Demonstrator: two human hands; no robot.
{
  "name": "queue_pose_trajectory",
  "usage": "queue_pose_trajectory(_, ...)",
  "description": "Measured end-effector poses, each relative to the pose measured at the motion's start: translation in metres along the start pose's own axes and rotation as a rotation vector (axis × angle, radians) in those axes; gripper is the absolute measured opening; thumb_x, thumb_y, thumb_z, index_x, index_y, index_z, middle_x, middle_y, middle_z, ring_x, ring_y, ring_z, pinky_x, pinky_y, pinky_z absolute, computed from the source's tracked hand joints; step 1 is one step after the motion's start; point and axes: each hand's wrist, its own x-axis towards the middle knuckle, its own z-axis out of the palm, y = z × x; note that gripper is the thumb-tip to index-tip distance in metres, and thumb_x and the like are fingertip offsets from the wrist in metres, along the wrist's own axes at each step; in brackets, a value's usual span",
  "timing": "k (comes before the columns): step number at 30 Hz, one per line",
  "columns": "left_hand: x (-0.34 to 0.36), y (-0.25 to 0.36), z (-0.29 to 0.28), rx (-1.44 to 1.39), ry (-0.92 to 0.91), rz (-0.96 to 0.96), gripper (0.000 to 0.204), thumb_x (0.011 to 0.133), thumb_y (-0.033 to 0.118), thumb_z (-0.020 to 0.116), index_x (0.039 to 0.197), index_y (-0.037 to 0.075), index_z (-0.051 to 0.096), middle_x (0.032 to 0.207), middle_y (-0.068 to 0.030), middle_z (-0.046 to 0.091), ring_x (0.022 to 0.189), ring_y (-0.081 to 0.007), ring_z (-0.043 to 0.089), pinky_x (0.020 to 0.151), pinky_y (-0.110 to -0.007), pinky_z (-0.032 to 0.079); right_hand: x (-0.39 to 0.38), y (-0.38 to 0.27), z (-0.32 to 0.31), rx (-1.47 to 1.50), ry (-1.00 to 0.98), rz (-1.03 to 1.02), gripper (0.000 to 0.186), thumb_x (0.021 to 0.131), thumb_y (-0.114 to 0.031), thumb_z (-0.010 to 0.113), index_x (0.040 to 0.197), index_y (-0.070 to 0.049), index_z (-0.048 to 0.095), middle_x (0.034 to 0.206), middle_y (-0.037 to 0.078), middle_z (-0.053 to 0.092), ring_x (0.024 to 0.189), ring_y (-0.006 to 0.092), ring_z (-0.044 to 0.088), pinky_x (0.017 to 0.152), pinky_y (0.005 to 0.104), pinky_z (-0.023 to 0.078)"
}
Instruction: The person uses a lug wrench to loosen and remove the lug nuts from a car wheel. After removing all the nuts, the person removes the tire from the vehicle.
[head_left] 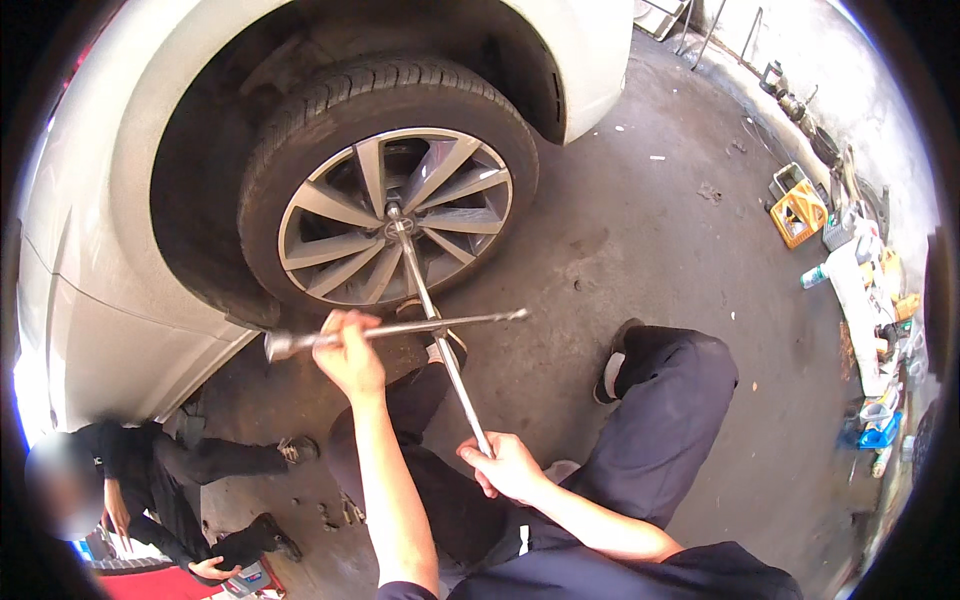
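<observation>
A chrome four-way lug wrench reaches from the wheel back toward my body. Its far end meets the silver and dark multi-spoke rim near the hub; exactly how it seats there is too small to tell. My left hand is closed around the crossing bar, close to the thick socket at its left end. The near end of the long shaft sits in my closed right hand. Black tyre rubber surrounds the rim, under the arch of a white car.
At the lower left, a person in dark clothes crouches beside the car. Along the right wall stand a yellow basket, a spray can, a blue container and assorted clutter. Small loose parts lie on the dark floor.
</observation>
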Motion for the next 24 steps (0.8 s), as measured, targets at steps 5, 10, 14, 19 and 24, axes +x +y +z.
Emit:
queue_pose_trajectory(5, -0.060, -0.127, 0.023, -0.400, 0.429, -0.822, 0.066, 0.101, 0.053, 0.023, 0.067, 0.006, 0.056, 0.047, -0.0084, 0.052, 0.035, -0.0179, 0.043, 0.035, -0.029, 0.033, 0.004, 0.008, -0.022, -0.003, 0.025, 0.000, 0.022, 0.101, -0.019, 0.066, 0.107, 0.003, 0.066, 0.059, -0.001, 0.054, 0.044, 0.0092, 0.051, 0.041, 0.0273, 0.044)
queue_pose_trajectory(10, -0.105, -0.179, 0.038, -0.152, -0.403, -1.088, 0.061, 0.107, 0.047, 0.022, 0.109, -0.001, 0.060, 0.078, -0.0115, 0.069, 0.051, -0.0194, 0.057, 0.043, -0.026, 0.045, -0.002, -0.010, -0.020, -0.011, -0.060, -0.013, 0.024, 0.101, -0.019, 0.064, 0.109, 0.004, 0.064, 0.059, -0.001, 0.053, 0.044, 0.0078, 0.051, 0.043, 0.0256, 0.045)
queue_pose_trajectory(14, -0.103, -0.166, 0.052, -0.132, -0.660, -0.976, 0.064, 0.106, 0.047, 0.026, 0.106, 0.001, 0.070, 0.083, -0.0099, 0.074, 0.060, -0.0189, 0.066, 0.054, -0.030, 0.051, -0.010, -0.024, -0.030, 0.078, -0.047, -0.031, 0.026, 0.103, -0.023, 0.062, 0.108, 0.002, 0.065, 0.056, -0.002, 0.052, 0.041, 0.0072, 0.047, 0.040, 0.0243, 0.040)
queue_pose_trajectory(19, -0.087, -0.032, 0.029, 0.555, -0.378, -0.256, 0.024, 0.095, 0.027, 0.070, 0.108, 0.006, 0.072, 0.087, -0.0047, 0.075, 0.075, -0.0149, 0.069, 0.074, -0.032, 0.054, -0.008, -0.018, -0.048, 0.061, 0.063, -0.044, 0.027, 0.103, -0.025, 0.061, 0.103, 0.001, 0.068, 0.051, -0.003, 0.048, 0.038, 0.0067, 0.041, 0.038, 0.0248, 0.034)
queue_pose_trajectory(24, -0.033, 0.044, 0.054, -0.117, -0.332, -0.025, 0.029, 0.089, 0.013, 0.077, 0.112, 0.000, 0.064, 0.097, -0.0080, 0.073, 0.084, -0.0124, 0.064, 0.082, -0.029, 0.050, -0.003, -0.015, -0.032, -0.005, 0.088, 0.007, 0.027, 0.104, -0.024, 0.061, 0.103, 0.002, 0.068, 0.051, -0.003, 0.046, 0.038, 0.0070, 0.040, 0.038, 0.0255, 0.034)
